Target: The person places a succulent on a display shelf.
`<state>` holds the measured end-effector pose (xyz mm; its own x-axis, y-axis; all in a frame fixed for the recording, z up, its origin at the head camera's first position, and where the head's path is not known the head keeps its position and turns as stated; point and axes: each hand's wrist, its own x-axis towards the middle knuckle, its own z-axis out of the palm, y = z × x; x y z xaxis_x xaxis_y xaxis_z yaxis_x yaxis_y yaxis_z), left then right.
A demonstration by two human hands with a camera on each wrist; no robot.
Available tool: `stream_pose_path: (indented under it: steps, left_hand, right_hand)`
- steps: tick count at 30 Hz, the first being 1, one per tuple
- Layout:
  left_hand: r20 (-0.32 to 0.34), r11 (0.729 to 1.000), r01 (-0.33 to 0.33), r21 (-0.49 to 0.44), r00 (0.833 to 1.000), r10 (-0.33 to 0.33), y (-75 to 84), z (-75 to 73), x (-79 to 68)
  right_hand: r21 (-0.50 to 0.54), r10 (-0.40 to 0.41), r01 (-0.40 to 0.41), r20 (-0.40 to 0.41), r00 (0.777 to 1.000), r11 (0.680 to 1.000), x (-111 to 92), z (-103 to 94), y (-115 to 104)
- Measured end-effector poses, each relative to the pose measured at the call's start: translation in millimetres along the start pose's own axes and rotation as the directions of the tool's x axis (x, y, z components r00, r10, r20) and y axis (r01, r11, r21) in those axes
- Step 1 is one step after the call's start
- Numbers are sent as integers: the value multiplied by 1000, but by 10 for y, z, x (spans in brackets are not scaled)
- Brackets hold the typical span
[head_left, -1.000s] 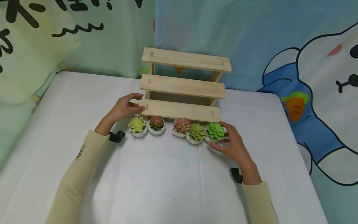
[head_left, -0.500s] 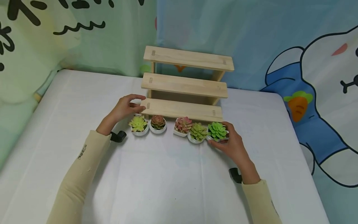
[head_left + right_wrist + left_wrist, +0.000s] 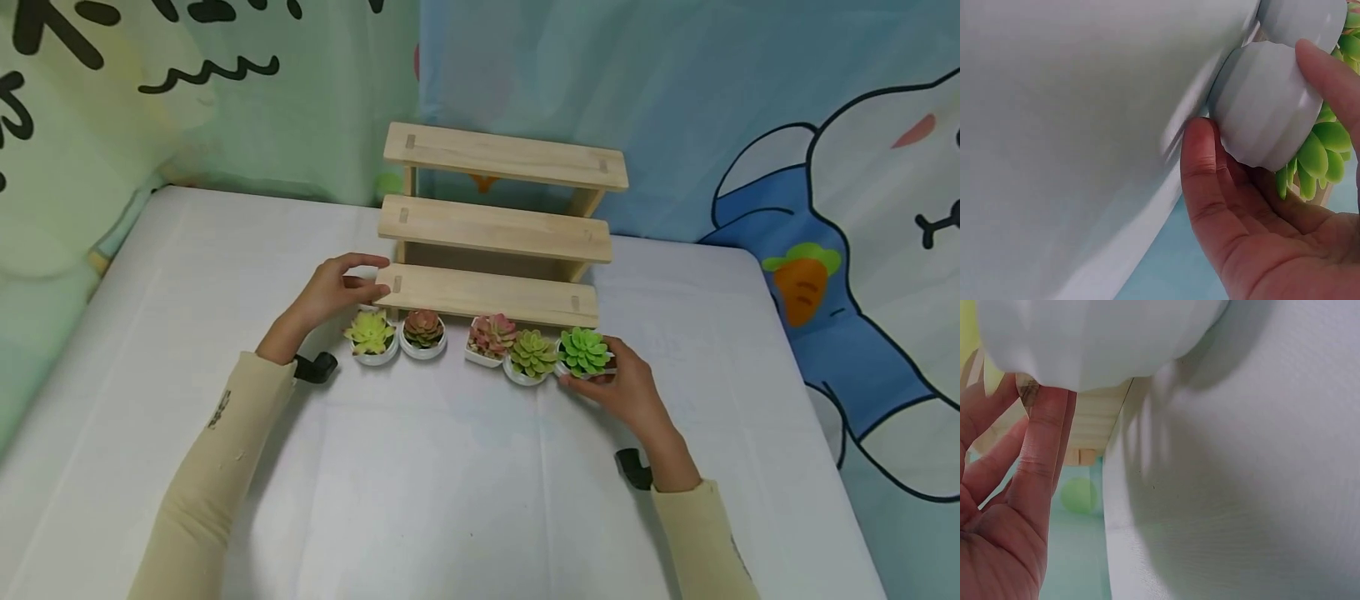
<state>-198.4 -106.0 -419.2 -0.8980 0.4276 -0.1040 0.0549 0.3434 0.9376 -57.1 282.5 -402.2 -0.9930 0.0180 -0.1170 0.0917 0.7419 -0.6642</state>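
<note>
My right hand (image 3: 626,387) holds a bright green succulent (image 3: 583,351) in a white pot, at the right end of a row of potted succulents. In the right wrist view, the thumb lies against the fluted white pot (image 3: 1266,106) and the fingers curve round its other side. My left hand (image 3: 322,292) grips the left end of the lowest board of a three-tier wooden stand (image 3: 487,293), thumb on top. Just below that hand stands a yellow-green succulent (image 3: 371,332); its white pot (image 3: 1097,337) fills the top of the left wrist view and hides part of the fingertips.
Along the stand's front are a reddish-brown succulent (image 3: 423,328), a pink succulent (image 3: 492,335) in a square pot and a green succulent (image 3: 532,352). A white cloth (image 3: 420,492) covers the table. Printed curtains (image 3: 525,75) hang behind the stand.
The right hand's fingers have shifted slightly right, loosening a little round the bright green succulent. The left hand stays at the stand, and the view has shifted slightly.
</note>
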Motion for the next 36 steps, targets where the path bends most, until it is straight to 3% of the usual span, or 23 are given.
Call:
stream_pose_path:
  steps: [16, 36]
  left_hand:
    - [1, 999, 0, -39, 1000, 0, -16, 4, -21]
    - [-14, 995, 8, -96, 1000, -9, -29, 19, -19]
  right_hand:
    - [-42, -15, 13, -50, 999, 999, 7, 8, 39]
    - [9, -10, 11, -142, 990, 1000, -28, -80, -36]
